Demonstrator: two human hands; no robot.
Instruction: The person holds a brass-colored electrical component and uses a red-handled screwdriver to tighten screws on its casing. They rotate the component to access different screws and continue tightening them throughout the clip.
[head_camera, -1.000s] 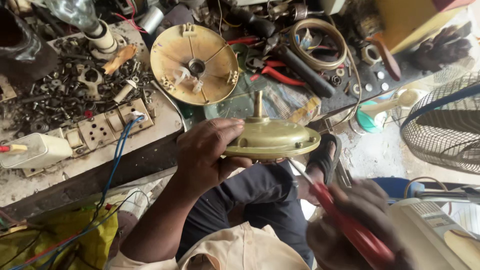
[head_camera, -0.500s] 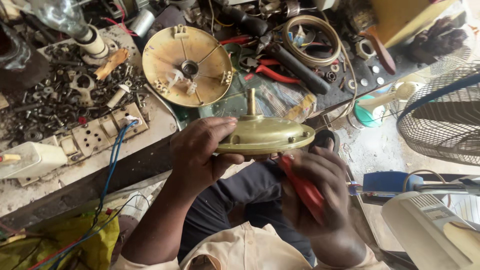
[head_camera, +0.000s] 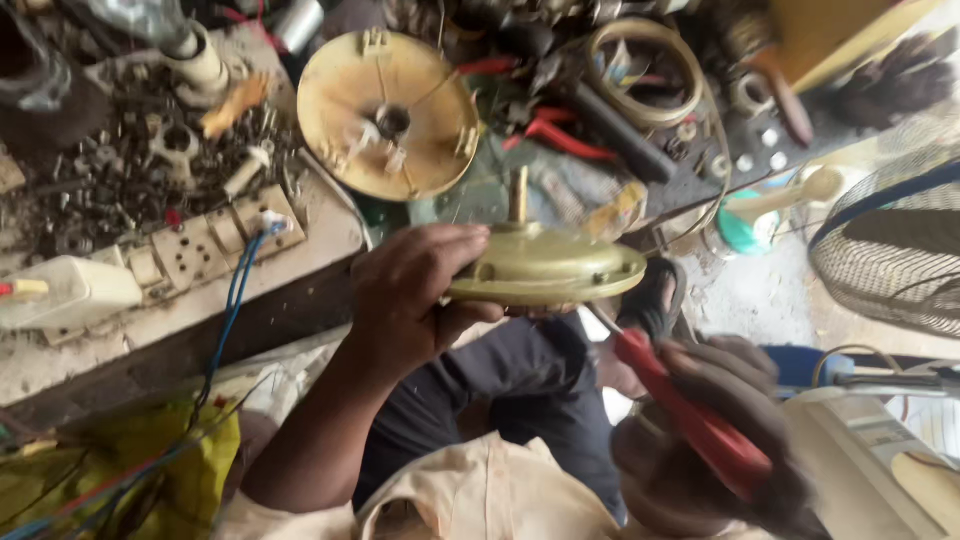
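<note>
Head view: a person sits at a messy bench and looks down at both hands.
Left hand: the left hand (head_camera: 410, 295) is in the middle of the frame. Its fingers are curled around the left edge of the round gold cover (head_camera: 545, 268), thumb on top and fingers under it.
Gold cover: it sits in the middle of the frame, held up above the person's dark trousers (head_camera: 500, 390). It lies flat, and a short gold shaft sticks up from its top.
Right hand: the right hand (head_camera: 715, 450) is at the lower right of the frame and looks blurry. It is wrapped tight around the red handle of a screwdriver (head_camera: 690, 415).
Screwdriver: its thin metal tip points up and left, to the under side of the gold cover near its right edge. I cannot tell if the tip touches.
Round yellow plate: a round yellow plate (head_camera: 388, 112) lies on the bench in the upper middle, well apart from the hands.
Socket strip: a beige socket strip (head_camera: 205, 245) is at the left, with a blue wire (head_camera: 228, 320) hanging down from it.
Fan guard: a wire fan guard (head_camera: 890, 250) is at the right edge.
Pliers: red pliers (head_camera: 565, 140) lie above the gold cover, among other tools.
</note>
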